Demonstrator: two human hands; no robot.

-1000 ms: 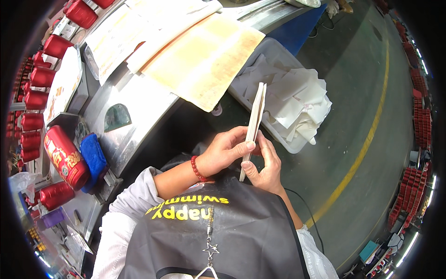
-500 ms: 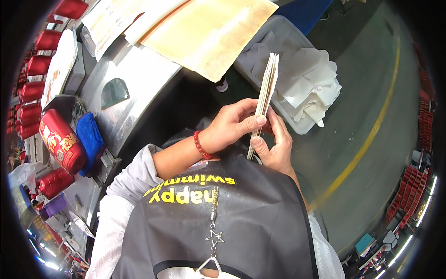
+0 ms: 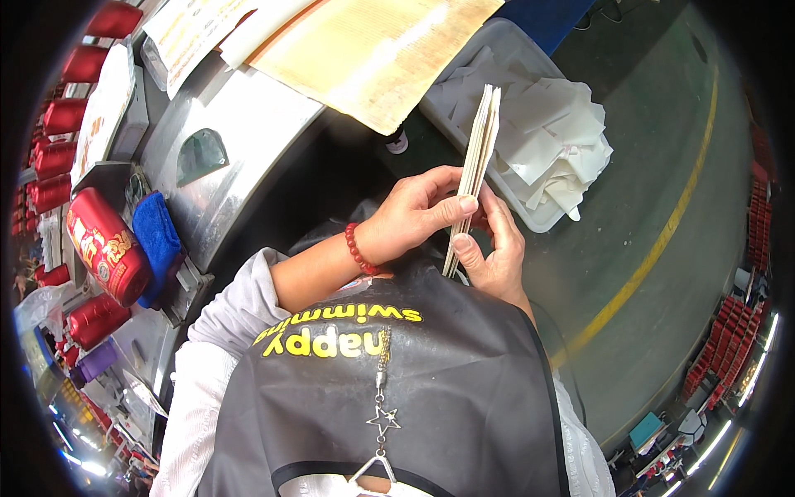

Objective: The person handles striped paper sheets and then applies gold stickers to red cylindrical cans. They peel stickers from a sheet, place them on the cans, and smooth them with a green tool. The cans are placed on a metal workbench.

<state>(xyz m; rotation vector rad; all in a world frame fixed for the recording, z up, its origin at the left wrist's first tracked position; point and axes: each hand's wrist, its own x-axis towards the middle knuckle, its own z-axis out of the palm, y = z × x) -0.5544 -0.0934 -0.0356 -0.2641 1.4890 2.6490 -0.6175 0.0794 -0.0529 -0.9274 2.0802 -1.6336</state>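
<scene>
My hold has barely changed this past second: left fingers [image 3: 437, 179] and right fingers [image 3: 499, 222] stay closed on the stack of pale sheets [image 3: 474, 153] at one o'clock, the grey tray [image 3: 542, 220] at two, so I judge I'm just steadying it

Left fingers [image 3: 436, 180] partly behind pale stack [image 3: 478, 149]

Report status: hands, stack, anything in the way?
Left hand, right hand both holding sheet stack. Stack edge-on to camera. Bin beyond, nothing visibly blocking.
</scene>
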